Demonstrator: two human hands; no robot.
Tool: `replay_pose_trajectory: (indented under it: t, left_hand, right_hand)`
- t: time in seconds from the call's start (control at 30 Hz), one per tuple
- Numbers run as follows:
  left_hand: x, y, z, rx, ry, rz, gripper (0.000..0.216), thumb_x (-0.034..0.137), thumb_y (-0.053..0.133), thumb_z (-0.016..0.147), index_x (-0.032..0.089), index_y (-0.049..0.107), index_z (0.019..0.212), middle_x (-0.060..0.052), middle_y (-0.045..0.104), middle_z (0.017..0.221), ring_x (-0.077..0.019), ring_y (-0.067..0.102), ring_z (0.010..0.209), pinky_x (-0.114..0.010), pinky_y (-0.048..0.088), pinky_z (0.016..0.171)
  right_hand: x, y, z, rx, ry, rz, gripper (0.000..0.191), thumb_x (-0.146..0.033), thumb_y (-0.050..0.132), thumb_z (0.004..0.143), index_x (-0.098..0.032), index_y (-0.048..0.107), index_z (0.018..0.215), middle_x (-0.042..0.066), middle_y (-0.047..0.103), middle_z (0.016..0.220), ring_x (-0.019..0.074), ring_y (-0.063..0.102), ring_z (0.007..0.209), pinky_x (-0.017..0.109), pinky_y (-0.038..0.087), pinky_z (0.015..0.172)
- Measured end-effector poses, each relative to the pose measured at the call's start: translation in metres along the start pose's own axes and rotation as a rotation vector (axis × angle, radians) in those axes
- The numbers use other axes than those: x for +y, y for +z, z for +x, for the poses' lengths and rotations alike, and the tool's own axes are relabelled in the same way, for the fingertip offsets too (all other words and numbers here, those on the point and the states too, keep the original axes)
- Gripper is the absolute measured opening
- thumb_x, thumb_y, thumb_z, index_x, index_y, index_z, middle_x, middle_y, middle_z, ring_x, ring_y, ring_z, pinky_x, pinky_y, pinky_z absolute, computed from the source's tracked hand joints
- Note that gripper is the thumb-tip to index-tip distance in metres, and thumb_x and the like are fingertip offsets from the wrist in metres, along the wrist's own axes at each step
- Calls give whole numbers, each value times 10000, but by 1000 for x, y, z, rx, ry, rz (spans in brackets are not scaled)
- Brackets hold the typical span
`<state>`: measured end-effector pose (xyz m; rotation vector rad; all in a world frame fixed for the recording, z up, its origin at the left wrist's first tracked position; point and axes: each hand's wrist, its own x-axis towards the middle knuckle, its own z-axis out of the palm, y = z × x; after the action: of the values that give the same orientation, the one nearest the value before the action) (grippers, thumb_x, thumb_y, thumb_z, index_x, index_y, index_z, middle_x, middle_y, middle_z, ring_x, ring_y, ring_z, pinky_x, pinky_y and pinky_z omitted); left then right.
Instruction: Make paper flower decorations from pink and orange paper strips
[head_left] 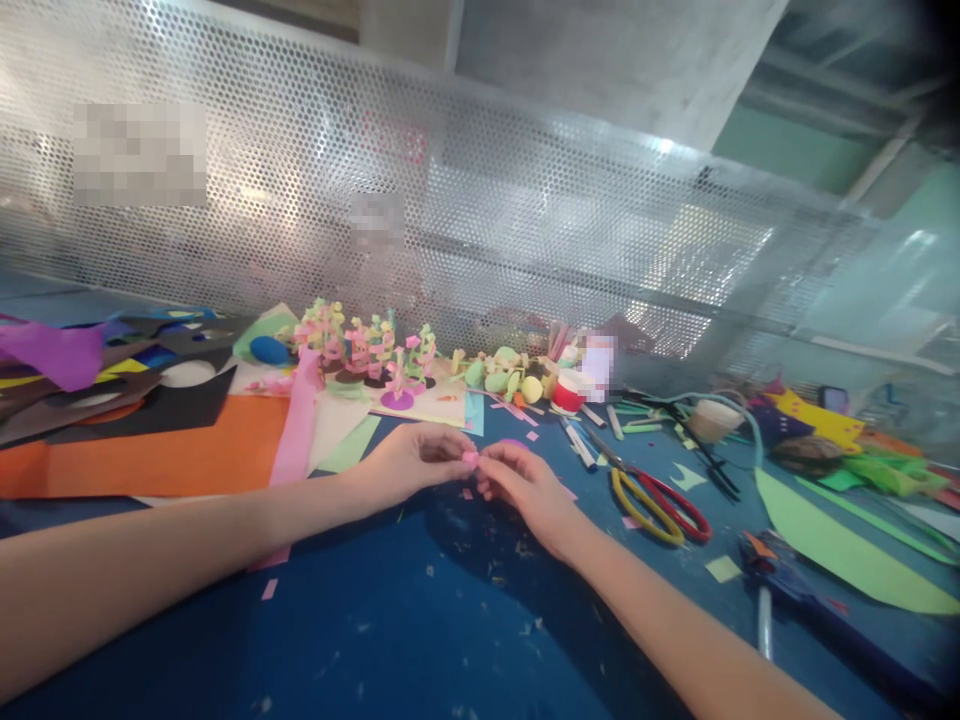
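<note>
Perforated metal screen (487,200) behind a blue table (420,650), red-and-yellow-handled scissors (628,469), pale cup (714,421), dark blue tool (821,608).

Center frame: left hand (401,463) pinches pink piece (470,459), right hand (534,495) meeting it, above blue counter (352,645). Orange sheet (157,448) at left edge, paper figures (367,347) just above center-left. Scissors (651,503), red and yellow handles, right of center.

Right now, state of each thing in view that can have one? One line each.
Left hand: pinching the pink piece
Right hand: fingertips at the pink piece, grip unclear
Pink piece: held off the table
Scissors: lying down, blade gap unclear
Orange sheet: spread out, pink strip across its right end
Dark blue tool: lying down, on/off unclear
Table: strewn with scraps
</note>
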<state>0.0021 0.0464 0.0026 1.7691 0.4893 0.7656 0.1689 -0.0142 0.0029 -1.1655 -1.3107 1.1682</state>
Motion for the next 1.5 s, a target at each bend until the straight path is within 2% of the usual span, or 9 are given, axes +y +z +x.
replay_pose_trajectory:
  t: [0.2,0.47,0.73,0.97,1.03,1.13,1.27,1.5]
  left_hand:
    - [1,1,-1,-43,0,-7,221,324,616,745,159,606,893,-26,673,817,-143,632,769,-294,485,783]
    - [0,1,-1,-42,0,0,230,338,615,744,162,613,892,-24,677,812,-143,636,757,-296,491,782]
    - [-1,1,-2,-100,28,-38,245,297,612,754,149,603,948,-46,681,851,-152,639,787,-318,488,807]
    - [1,-1,0,-15,-8,9,256,356,612,746,175,628,926,-20,685,827,-142,630,772,-282,479,785]
    - [1,-2,1,13,-13,29,260,374,591,760,169,637,913,-17,681,796,-136,623,743,-267,482,755]
    - [1,-3,1,17,-10,45,267,395,537,796,156,646,841,-14,672,738,-125,614,681,-242,487,688]
    - [2,-4,1,-19,-31,45,285,397,512,816,146,642,780,-20,674,715,-118,613,642,-230,490,657]
    - [4,-3,-1,-45,-44,17,280,394,521,812,139,635,791,-37,686,728,-131,623,652,-242,497,653]
  right_hand:
    - [-4,2,-2,-4,-43,-114,207,-372,607,741,-175,566,696,-32,565,590,96,520,547,228,419,552]
    - [-4,2,-2,-13,-32,-110,208,-376,605,736,-173,569,715,-31,572,593,98,519,543,231,410,546]
    - [-6,3,-3,-2,-11,-123,193,-346,617,722,-170,573,656,-36,564,545,92,493,512,231,397,537]
    - [2,-1,0,-2,-8,100,188,-366,588,744,-180,603,723,-23,565,641,110,532,580,251,425,574]
    - [2,-1,0,19,-19,82,170,-337,618,724,-193,600,814,-26,572,659,115,539,603,259,435,601]
    - [0,1,-2,38,-70,-8,250,-329,652,706,-202,575,906,-26,578,681,121,545,628,266,444,624]
    - [1,1,-1,28,-80,-60,207,-380,625,730,-187,576,785,-16,577,679,121,539,620,276,448,634]
    - [2,0,-2,33,-37,5,223,-397,628,723,-182,580,753,-18,563,675,119,532,616,267,447,618]
